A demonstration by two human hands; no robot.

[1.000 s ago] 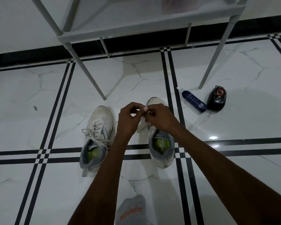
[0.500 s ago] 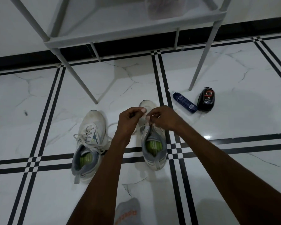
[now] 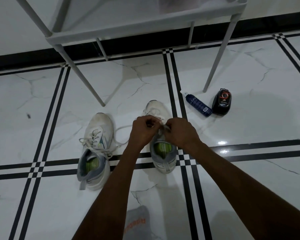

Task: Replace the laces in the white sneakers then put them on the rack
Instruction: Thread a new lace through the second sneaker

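Both sneakers sit toes toward the rack [image 3: 145,23], handy for shelving. Left hand [image 3: 142,130] and right hand [image 3: 178,132] meet over the right sneaker [image 3: 163,153], fingers pinching its lace [image 3: 123,129], likely mid-lacing. Left sneaker [image 3: 95,149] looks laced, untied.

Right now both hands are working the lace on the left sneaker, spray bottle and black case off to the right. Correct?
Not quite. The head view shows the left hand and right hand at the lace of the right sneaker. The spray bottle and black case do lie right.
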